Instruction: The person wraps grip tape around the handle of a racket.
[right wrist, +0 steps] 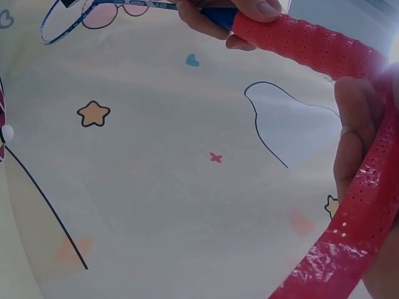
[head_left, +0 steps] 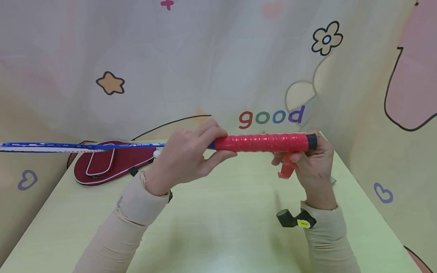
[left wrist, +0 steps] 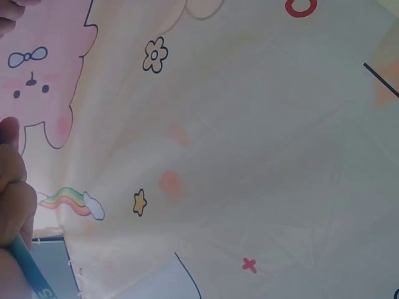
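Observation:
A blue badminton racket [head_left: 117, 146] is held level above the table, its head toward the left. Red perforated grip tape [head_left: 263, 143] is wound round its handle, and the black butt end [head_left: 312, 141] shows at the right. My left hand [head_left: 186, 155] grips the racket where the blue cone meets the tape, thumb below and fingers above. At the butt end my right hand [head_left: 314, 168] holds the handle and the tape, fingers curled underneath. A loose strip of tape [head_left: 286, 170] hangs from these fingers; the right wrist view shows this strip [right wrist: 343, 249] large and glossy.
A maroon racket bag [head_left: 131, 163] with white piping lies at the back left of the pale table [head_left: 218, 227]. Beside it is a small white round thing [head_left: 156, 154]. A grey edge [head_left: 333, 181] shows behind the right wrist. Printed cloth [head_left: 211, 68] hangs behind the table.

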`<state>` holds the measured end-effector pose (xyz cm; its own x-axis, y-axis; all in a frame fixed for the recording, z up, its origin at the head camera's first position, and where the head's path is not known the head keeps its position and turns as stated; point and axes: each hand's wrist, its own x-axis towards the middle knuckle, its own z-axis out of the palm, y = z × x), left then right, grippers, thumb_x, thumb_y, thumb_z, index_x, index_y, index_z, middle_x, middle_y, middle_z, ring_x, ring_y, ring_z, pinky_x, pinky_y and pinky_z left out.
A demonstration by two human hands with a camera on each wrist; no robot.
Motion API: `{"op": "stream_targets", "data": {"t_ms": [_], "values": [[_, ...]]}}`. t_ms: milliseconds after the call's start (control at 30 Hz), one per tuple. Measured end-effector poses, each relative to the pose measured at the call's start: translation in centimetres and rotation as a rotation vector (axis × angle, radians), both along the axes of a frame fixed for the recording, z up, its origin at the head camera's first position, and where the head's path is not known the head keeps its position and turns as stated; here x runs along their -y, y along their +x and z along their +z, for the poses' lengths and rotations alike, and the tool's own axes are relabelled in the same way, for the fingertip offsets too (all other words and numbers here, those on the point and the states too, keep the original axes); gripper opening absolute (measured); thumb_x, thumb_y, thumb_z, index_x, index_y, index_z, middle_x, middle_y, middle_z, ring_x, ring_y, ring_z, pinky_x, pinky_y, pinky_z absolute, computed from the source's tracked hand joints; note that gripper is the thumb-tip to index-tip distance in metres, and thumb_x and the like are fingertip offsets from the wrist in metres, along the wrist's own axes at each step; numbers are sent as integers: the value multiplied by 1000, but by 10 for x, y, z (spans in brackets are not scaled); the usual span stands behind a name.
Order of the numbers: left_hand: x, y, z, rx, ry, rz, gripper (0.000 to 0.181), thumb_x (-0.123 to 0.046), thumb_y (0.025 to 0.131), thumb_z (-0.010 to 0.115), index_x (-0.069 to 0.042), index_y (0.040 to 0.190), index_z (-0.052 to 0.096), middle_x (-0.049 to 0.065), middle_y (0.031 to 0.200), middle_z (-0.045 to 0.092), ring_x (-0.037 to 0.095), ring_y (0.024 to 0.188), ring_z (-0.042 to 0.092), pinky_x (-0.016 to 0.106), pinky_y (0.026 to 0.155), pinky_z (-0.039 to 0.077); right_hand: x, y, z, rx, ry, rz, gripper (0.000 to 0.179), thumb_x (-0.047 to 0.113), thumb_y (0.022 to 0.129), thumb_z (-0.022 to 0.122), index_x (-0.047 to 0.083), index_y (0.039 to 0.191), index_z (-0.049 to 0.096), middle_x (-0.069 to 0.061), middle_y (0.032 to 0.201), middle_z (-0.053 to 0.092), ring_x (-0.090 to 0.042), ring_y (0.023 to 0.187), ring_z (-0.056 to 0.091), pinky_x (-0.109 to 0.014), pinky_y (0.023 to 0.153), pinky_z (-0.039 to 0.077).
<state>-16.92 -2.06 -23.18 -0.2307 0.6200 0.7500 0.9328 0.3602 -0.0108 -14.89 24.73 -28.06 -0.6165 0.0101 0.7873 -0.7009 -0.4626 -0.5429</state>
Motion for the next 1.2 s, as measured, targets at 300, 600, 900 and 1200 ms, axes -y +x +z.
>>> {"op": "stream_targets", "data": {"t_ms": [300,600,900,1200], "values": [[1,1,1,-54,-31,-3,31,-29,89,71,-2,99,61,4,80,54,9,49,39,21,43,32,0,1,-1,1,-3,-7,49,14,81,78,-9,118,54,-22,88,67,-31,68,70,-36,66,58],[-1,1,0,-36,-51,45,43,-33,82,79,-1,105,61,5,86,59,10,52,50,20,45,37,2,2,-1,13,-47,-49,39,13,79,80,-11,100,56,-22,83,67,-31,64,69,-36,62,57],[2,0,0,-3,-28,27,39,-28,82,80,-3,101,57,4,87,58,9,55,51,19,47,39,-1,1,-1,5,11,-32,35,11,80,78,-11,99,58,-23,82,67,-32,66,70,-37,63,58],[4,-1,1,-8,-20,20,37,-29,83,78,-2,101,60,3,84,56,8,53,45,20,45,36,-4,2,-1,23,84,-109,26,5,87,71,-11,103,59,-22,86,68,-31,70,71,-36,67,58]]}}
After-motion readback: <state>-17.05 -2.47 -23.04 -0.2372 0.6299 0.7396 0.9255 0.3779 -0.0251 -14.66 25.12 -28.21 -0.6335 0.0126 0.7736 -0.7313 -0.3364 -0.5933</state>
